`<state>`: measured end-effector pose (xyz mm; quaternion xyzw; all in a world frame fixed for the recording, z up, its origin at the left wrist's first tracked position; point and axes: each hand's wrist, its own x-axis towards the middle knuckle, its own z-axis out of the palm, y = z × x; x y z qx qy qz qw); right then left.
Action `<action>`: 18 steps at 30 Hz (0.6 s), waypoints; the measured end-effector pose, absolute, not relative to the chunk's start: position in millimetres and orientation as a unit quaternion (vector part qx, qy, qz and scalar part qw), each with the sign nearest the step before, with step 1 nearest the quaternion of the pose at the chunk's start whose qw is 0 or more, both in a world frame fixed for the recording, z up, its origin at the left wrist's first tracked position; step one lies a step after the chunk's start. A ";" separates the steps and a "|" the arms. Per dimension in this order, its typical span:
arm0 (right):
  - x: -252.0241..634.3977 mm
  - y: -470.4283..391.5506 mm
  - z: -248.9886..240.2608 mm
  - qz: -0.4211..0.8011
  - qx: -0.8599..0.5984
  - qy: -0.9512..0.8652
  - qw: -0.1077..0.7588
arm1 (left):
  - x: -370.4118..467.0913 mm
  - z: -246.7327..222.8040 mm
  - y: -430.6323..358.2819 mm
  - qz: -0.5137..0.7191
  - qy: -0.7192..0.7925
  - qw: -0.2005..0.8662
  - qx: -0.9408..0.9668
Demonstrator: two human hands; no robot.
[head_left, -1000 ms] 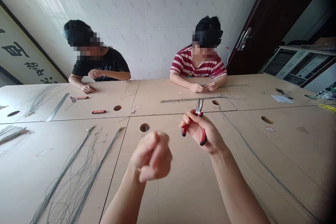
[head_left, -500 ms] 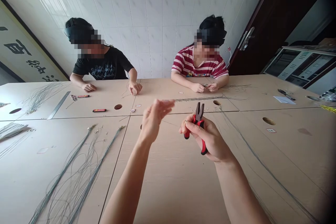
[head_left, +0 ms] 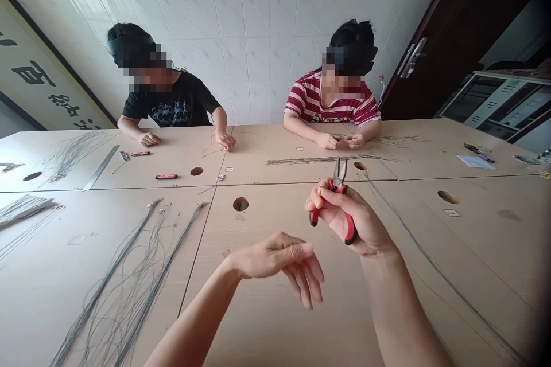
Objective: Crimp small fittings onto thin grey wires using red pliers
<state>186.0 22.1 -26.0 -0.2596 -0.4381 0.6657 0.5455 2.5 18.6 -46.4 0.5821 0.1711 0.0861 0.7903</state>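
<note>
My right hand (head_left: 364,215) is wrapped round a pair of pliers (head_left: 340,179) with red and black handles, held above the table with the metal jaws pointing away from me. The jaws are a little apart. My left hand (head_left: 279,258) hangs lower and to the left, palm down, its fingers stretched and drooping, with nothing in them. Well to the left of that hand lie thin grey-green wire bundles (head_left: 166,261) with small light-coloured ends. Beyond the pliers a dark wire bundle (head_left: 318,159) lies crosswise. Another long strand (head_left: 424,255) runs down the right side.
Across the table (head_left: 275,321) sit two people, one in a black shirt (head_left: 172,104), one in a striped shirt (head_left: 331,100); both have hands on the tabletop. Round holes (head_left: 240,204) pierce the surface. A metal ruler (head_left: 101,167), a red-black marker (head_left: 166,176) and a pen (head_left: 478,152) lie farther off.
My left hand has dropped toward me and turned, its fingers now pointing down to the right. The pliers, still in my right hand, have tilted and their jaws have spread apart.
</note>
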 end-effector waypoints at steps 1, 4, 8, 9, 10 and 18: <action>185.3 22.8 -26.8 0.687 -0.247 -0.420 0.540 | 5.6 -46.4 14.6 0.049 0.131 0.813 0.565; 181.4 25.4 -30.3 0.734 -0.216 -0.367 0.528 | 14.5 -44.2 3.0 0.001 0.063 0.835 0.546; 173.0 29.3 -36.2 0.757 -0.205 -0.341 0.519 | 12.1 -29.4 -8.1 0.157 0.063 0.812 0.559; 170.7 29.9 -37.4 0.756 -0.204 -0.341 0.521 | 8.4 -23.4 -8.9 0.221 0.049 0.806 0.547; 168.3 30.2 -38.4 0.751 -0.205 -0.343 0.525 | 3.9 -17.0 -8.3 0.293 0.035 0.797 0.527; 153.3 18.7 -37.8 0.605 -0.299 -0.511 0.533 | -16.5 -4.5 39.2 0.749 0.150 0.555 0.328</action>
